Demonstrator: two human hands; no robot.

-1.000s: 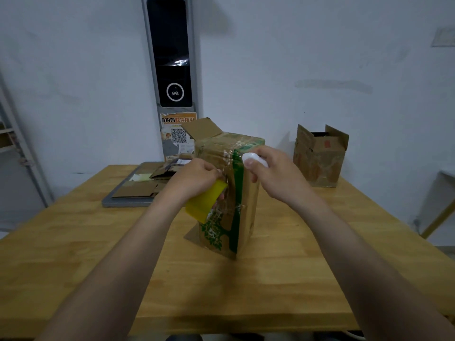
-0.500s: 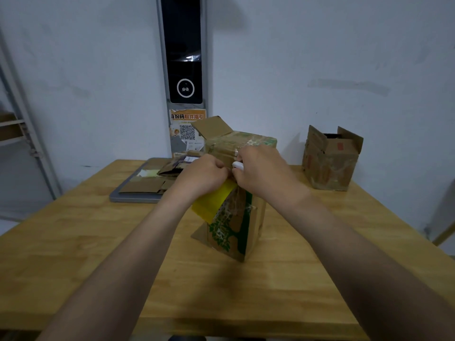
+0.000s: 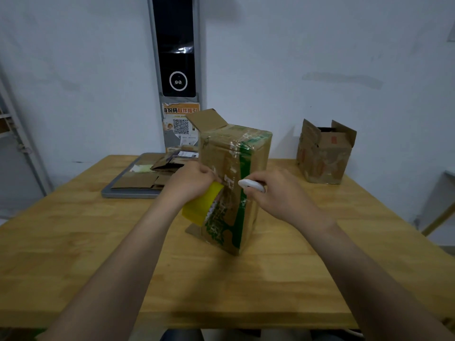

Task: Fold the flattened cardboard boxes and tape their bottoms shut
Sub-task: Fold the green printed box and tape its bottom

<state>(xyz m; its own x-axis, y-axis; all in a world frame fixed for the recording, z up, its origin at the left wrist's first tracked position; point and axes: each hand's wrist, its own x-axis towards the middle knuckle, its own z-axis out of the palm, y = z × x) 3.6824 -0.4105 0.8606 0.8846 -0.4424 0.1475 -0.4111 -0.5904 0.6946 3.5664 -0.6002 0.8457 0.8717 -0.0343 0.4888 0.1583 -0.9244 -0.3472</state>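
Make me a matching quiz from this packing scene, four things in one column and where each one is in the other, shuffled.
1 yellow tape roll
2 white tool
3 open box
4 grey tray

A far right of the table
B gripped by left hand
C under flattened cardboard
D gripped by right hand

Pairs: 1-B, 2-D, 3-A, 4-C.

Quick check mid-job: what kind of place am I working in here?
Probably a parcel pickup or packing room: a wall terminal above a QR-code poster, flattened cardboard on a tray, and a taped box on the table.
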